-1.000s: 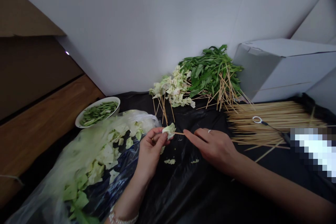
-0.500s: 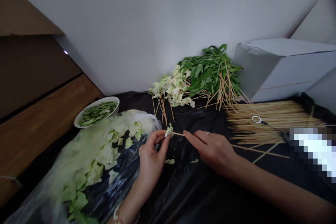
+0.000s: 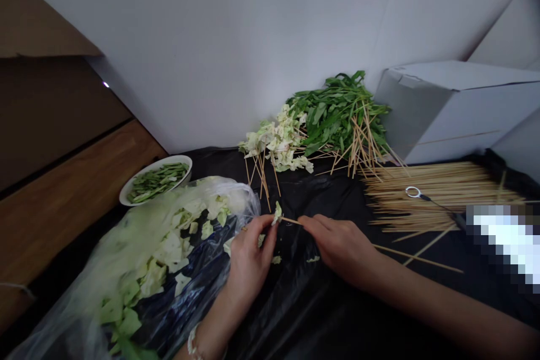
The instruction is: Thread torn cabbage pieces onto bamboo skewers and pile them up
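Note:
Between the thumb and fingers of my left hand [image 3: 253, 253] is pinched a small pale-green cabbage piece [image 3: 277, 214]. A thin wooden skewer [image 3: 292, 221] meets the cabbage from the right; its tip is hidden. My right hand [image 3: 337, 242] is closed around this skewer a short way from the leaf. To the left, loose cabbage leaves [image 3: 169, 250] lie in and on a clear plastic bag [image 3: 113, 259]. Farther back rests a pile of cabbage skewers [image 3: 278, 140], beside skewered leafy greens [image 3: 333, 112].
Many bare skewers [image 3: 430, 191] lie at the right, with a metal ring [image 3: 412, 192] over them. Behind them stands a white box [image 3: 476, 101]. A white bowl [image 3: 122, 197] of cut green vegetables sits at the left. Cabbage scraps [image 3: 313, 259] dot the black plastic sheet [image 3: 291, 320].
Both hands have shifted slightly to the right with the cabbage piece and skewer. My left hand has turned a little, showing more of its back.

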Available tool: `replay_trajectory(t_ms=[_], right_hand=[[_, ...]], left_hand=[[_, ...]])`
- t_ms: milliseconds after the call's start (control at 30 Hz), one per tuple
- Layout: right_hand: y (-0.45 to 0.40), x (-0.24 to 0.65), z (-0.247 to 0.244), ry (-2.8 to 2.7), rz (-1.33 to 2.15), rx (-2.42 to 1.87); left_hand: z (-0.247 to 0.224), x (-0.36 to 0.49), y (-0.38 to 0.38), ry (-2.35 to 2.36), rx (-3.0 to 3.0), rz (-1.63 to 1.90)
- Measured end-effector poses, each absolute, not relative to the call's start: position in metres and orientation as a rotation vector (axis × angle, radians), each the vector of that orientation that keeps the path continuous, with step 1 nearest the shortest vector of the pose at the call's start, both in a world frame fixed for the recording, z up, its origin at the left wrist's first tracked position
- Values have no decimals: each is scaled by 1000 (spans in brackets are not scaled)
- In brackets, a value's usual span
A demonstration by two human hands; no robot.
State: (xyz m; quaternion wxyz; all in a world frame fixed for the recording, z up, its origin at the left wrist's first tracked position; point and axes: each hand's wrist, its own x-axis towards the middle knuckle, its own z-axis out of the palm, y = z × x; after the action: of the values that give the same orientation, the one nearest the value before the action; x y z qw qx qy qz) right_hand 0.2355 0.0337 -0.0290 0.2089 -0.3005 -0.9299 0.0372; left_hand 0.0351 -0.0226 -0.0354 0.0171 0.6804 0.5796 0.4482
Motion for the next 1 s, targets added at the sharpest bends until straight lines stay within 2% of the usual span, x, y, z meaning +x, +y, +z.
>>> replay_trajectory(t_ms=[633,833,1000], right_hand=[[35,232,-39,-2432,669,-814],[33,228,-37,-2459,581,-822],[34,228,-27,-2457,440,-823]], left_hand=[[-41,44,-26,1800,2116,1338],[-43,50,-29,1627,2274,1265],[-23,36,-26,1856,2103,1460]])
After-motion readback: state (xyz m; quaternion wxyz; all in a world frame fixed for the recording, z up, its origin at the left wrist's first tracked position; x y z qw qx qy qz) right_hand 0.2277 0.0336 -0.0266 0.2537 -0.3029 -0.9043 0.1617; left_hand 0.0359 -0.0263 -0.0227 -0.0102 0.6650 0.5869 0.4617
